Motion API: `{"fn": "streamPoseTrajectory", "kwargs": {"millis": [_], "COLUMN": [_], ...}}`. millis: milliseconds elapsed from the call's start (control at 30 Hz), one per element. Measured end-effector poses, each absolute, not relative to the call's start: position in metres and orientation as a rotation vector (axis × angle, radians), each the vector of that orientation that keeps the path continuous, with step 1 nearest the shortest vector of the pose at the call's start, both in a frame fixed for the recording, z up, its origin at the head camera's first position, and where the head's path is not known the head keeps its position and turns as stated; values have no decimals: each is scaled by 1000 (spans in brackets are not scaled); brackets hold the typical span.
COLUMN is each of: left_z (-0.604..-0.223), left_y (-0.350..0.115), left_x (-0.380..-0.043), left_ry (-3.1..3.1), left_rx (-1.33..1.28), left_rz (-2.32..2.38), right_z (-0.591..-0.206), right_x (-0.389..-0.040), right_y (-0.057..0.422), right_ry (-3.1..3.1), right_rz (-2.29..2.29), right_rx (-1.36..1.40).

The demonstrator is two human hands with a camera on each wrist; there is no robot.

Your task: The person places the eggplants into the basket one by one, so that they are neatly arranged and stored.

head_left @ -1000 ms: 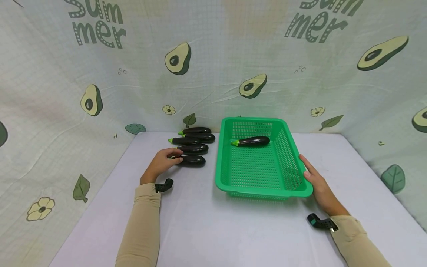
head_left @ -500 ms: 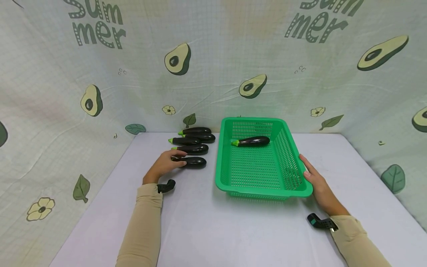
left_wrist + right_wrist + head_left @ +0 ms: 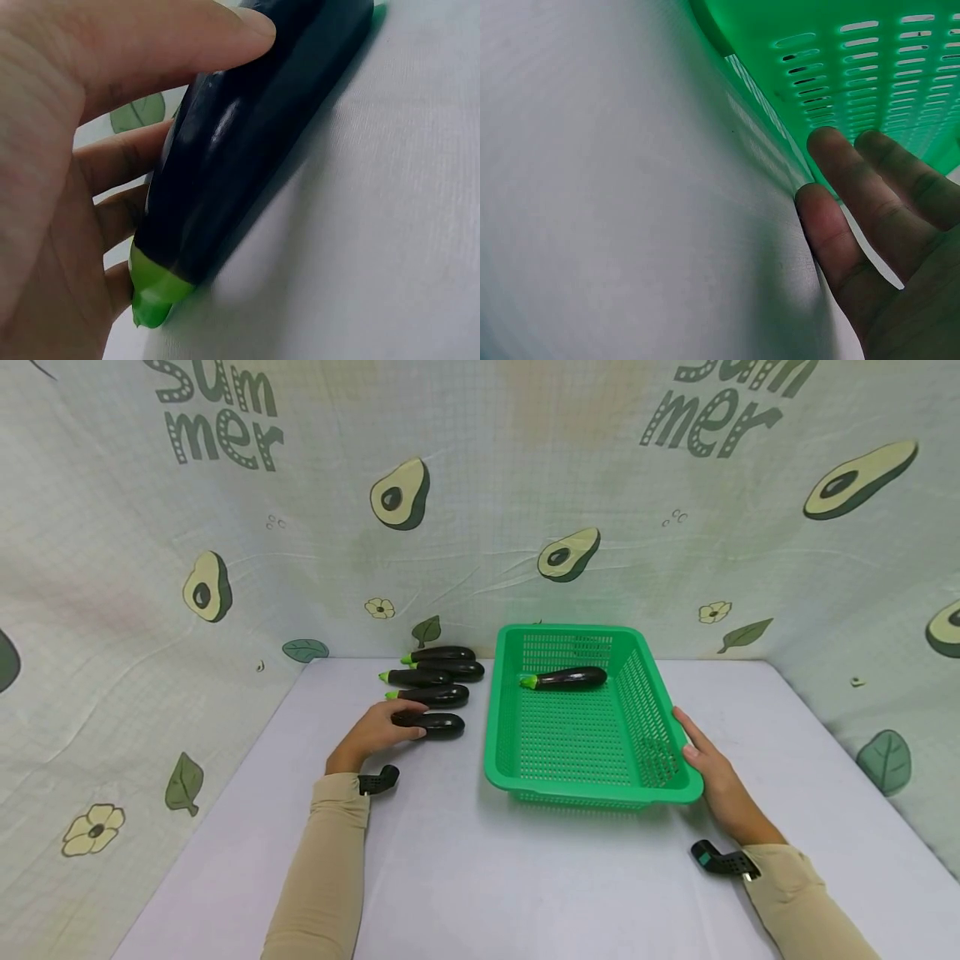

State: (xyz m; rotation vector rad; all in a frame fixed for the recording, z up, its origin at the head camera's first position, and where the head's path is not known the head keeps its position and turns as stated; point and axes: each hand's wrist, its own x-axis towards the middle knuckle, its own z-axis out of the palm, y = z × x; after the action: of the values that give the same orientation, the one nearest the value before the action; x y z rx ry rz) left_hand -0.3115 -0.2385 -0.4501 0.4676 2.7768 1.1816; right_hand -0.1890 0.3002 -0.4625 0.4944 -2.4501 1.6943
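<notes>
A dark purple eggplant (image 3: 442, 725) with a green stem cap lies on the white table, nearest in a group on the left. My left hand (image 3: 381, 729) holds it by its stem half; in the left wrist view the thumb (image 3: 232, 34) is on its top and the fingers are along its far side. My right hand (image 3: 716, 777) grips the right side of a green plastic basket (image 3: 592, 795), thumb at the rim. In the right wrist view, fingers (image 3: 870, 195) reach along the slotted outer wall. One eggplant (image 3: 568, 678) lies inside the basket, toward the back.
Several more eggplants lie behind the held one, including a nearby eggplant (image 3: 438, 696) and the farthest eggplant (image 3: 446, 653) by the back edge. A printed cloth (image 3: 465, 560) hangs behind the table (image 3: 540, 885).
My left hand has slid a little to the right along the nearest eggplant, its thumb now farther from the stem end. The right hand and the basket have stayed put.
</notes>
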Motion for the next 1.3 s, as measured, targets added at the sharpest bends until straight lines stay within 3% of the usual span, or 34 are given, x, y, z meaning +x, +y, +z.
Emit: {"fn": "streamPoseTrajectory", "kwargs": {"millis": [1300], "left_z": [-445], "left_y": [-215], "left_x": [-314], "left_ry": [2915], "left_rx": [592], "left_rz": [1324], "right_z": [-463], "right_x": [-189], "right_y": [300], "right_ry": [-2449], "right_rz": [1712], "right_rx": [490]}}
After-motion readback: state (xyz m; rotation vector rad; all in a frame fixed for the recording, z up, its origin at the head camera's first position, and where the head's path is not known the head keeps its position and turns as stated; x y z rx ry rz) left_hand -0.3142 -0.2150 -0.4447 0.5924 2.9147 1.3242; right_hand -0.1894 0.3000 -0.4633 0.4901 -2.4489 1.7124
